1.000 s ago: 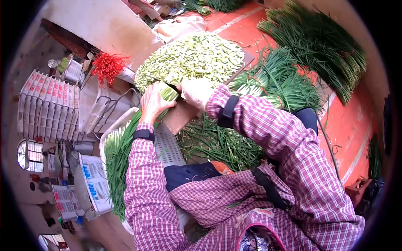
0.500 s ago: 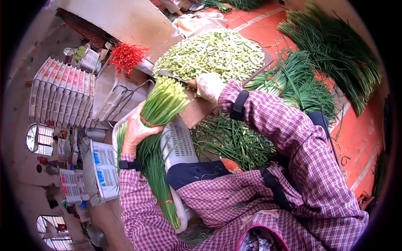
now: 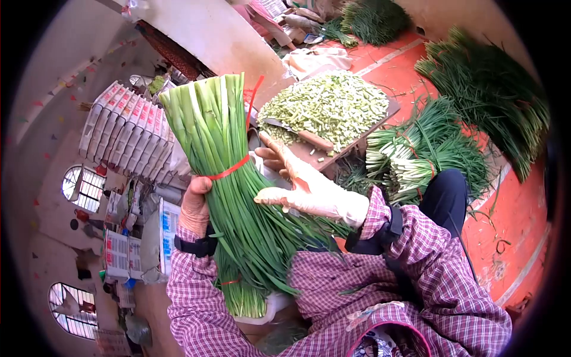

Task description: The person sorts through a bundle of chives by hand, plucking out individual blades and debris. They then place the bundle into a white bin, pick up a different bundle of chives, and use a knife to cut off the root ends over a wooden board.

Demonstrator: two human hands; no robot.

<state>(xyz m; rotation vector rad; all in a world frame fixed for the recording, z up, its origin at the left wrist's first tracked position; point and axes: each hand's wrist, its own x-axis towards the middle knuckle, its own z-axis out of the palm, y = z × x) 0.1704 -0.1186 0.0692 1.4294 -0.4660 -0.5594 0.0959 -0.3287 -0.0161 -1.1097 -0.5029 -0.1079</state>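
Observation:
My left hand [image 3: 195, 207] grips a thick bunch of garlic chives [image 3: 238, 202], tied with a red band [image 3: 231, 168]. The cut pale ends point up and the green leaves hang down. In a pale glove, my right hand [image 3: 309, 190] is open beside the bunch, thumb and fingers spread, with nothing in it. Behind it, a knife with a wooden handle [image 3: 315, 140] lies on a board [image 3: 389, 110], its blade partly among a heap of chopped stems [image 3: 336, 104].
Another tied bunch [image 3: 247, 303] lies in a white crate [image 3: 278, 304] below. Several chive bundles [image 3: 410, 157] lie on the red floor [image 3: 505, 238] to the right, with a larger dark heap [image 3: 488, 89] beyond. White crates [image 3: 128, 134] are stacked at left.
My right hand has let go of the knife, now lying on the board, and has come back open beside the bunch. My left hand has raised the bunch closer to the camera.

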